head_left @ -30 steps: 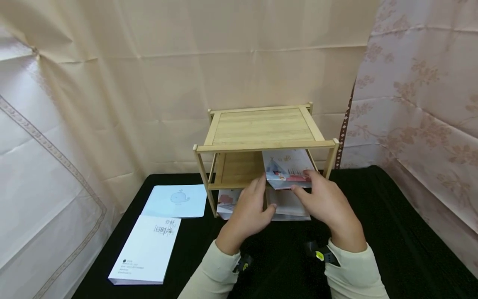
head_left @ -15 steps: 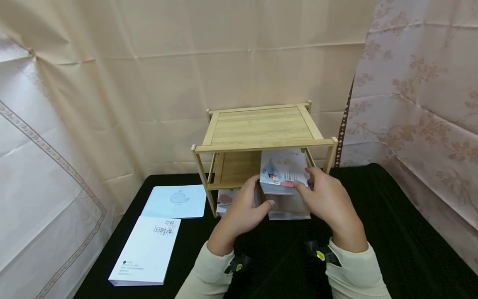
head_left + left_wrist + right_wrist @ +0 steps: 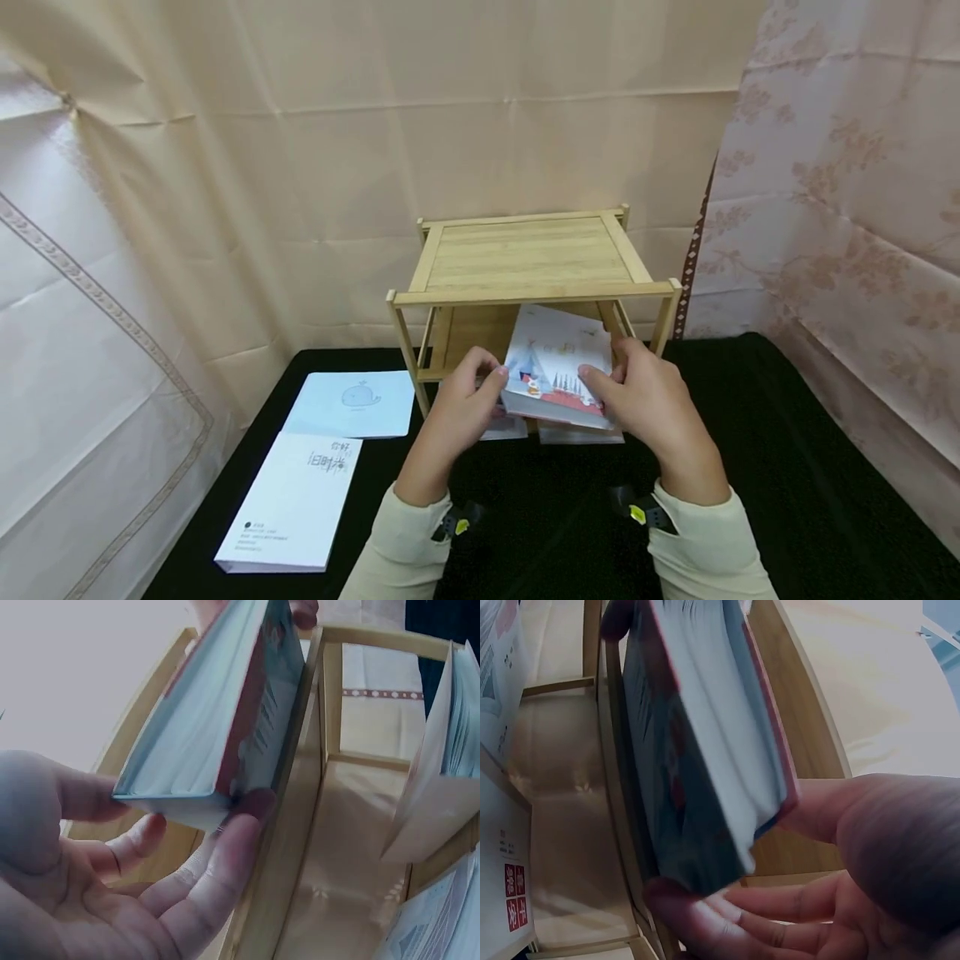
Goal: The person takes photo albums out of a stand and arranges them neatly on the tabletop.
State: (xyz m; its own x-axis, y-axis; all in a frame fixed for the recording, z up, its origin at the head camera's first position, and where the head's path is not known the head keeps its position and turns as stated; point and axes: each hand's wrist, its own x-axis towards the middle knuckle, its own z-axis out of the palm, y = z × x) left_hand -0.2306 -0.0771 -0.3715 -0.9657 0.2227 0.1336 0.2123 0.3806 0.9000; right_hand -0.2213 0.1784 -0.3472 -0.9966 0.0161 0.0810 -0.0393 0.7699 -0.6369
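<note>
A thick book [image 3: 558, 362] with a pale illustrated cover sits turned at a slant, jutting from the middle level of a small wooden shelf [image 3: 532, 254]. My right hand [image 3: 652, 404] grips its right edge, thumb on the upper cover and fingers beneath. With thumb and fingers my left hand [image 3: 461, 408] pinches the book's near left corner. In the left wrist view the book [image 3: 217, 720] shows its page edges between thumb and fingers. The right wrist view has the same book [image 3: 712, 742] between the right thumb and fingers.
Below, on the shelf's bottom level, books [image 3: 581, 435] poke out on the left and right. Left of the shelf, a light-blue book with a whale drawing [image 3: 360, 396] and a white book [image 3: 288, 508] lie on the black cloth [image 3: 555, 533]. Curtains [image 3: 487, 150] hang behind.
The book has come toward me and left out of the middle level, and has turned. My left hand moved from beside the book to its left corner and took hold of it.
</note>
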